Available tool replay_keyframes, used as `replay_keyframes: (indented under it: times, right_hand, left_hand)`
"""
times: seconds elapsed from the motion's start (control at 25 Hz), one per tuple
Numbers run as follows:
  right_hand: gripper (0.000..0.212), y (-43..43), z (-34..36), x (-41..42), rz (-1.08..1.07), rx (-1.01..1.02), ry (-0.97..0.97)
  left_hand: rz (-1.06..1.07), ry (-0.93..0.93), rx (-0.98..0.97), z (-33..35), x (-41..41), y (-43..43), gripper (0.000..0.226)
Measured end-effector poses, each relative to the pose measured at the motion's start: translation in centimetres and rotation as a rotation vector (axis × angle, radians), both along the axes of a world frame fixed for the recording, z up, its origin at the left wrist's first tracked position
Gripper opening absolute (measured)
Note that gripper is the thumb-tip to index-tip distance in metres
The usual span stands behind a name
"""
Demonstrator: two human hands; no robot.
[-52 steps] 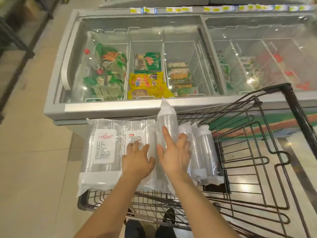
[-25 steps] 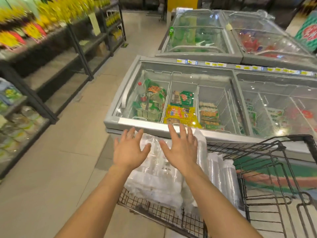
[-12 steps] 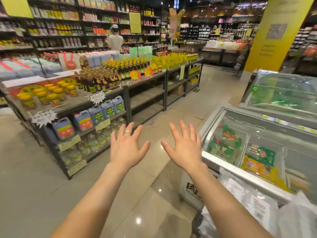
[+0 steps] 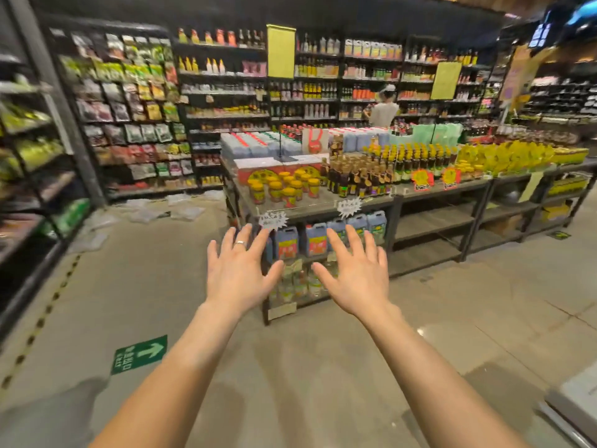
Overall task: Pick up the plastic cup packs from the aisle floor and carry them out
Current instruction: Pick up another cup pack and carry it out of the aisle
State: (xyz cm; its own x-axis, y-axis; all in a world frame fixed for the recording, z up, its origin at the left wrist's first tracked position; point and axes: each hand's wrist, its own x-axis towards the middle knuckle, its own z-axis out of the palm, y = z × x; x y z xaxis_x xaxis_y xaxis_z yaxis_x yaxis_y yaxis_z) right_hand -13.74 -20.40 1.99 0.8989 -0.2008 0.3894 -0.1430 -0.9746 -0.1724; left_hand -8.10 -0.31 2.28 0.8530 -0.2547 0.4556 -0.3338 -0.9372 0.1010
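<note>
Two hands are raised in front of the person, the left hand (image 4: 240, 274) and the right hand (image 4: 353, 274), both with fingers spread wide and palms turned down, a clear gap between them and nothing held in either. A ring (image 4: 240, 243) sits on one finger of the left hand. Taking the display stand (image 4: 326, 205) of jars and bottles as the landmark, the hands hover just in front of its near corner, while the plastic cup packs (image 4: 185, 210) lie scattered on the aisle floor (image 4: 145, 286) well to the left of that stand, at the foot of the tall snack shelving (image 4: 129, 124); more pale wrappers trail further left along the floor, though blur makes it hard to count them. Another person (image 4: 382, 109) stands behind the stand, far from the packs. A green arrow sign (image 4: 139, 354) is stuck to the floor nearer than the stand and to its left. The step in hand looks like the walk over to the packs, so it would be best to pass the stand's left corner without brushing its price tags, crouch close to the nearest pack, and slide both palms under it rather than pinch the slippery film. Gathering neighbouring packs against the forearms should keep them from sliding apart on the way out.
</note>
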Motion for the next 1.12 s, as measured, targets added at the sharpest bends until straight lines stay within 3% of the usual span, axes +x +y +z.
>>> replay_keyframes:
  times: [0.44, 0.76, 1.12]
  right_hand:
    - [0.074, 13.5, 1.4, 19.7, 0.335, -0.015, -0.022]
    - [0.072, 18.0, 1.6, 38.2, 0.465, 0.034, 0.029]
    - [0.073, 20.6, 2.5, 52.4, 0.540, 0.042, -0.020]
  left_hand:
    - [0.400, -0.034, 0.032, 1.3, 11.9, 15.1, 0.072]
    - [0.548, 0.000, 0.047, 2.0, 26.9, 18.6, 0.072]
    - [0.606, -0.009, 0.019, 2.0, 40.0, 20.6, 0.073]
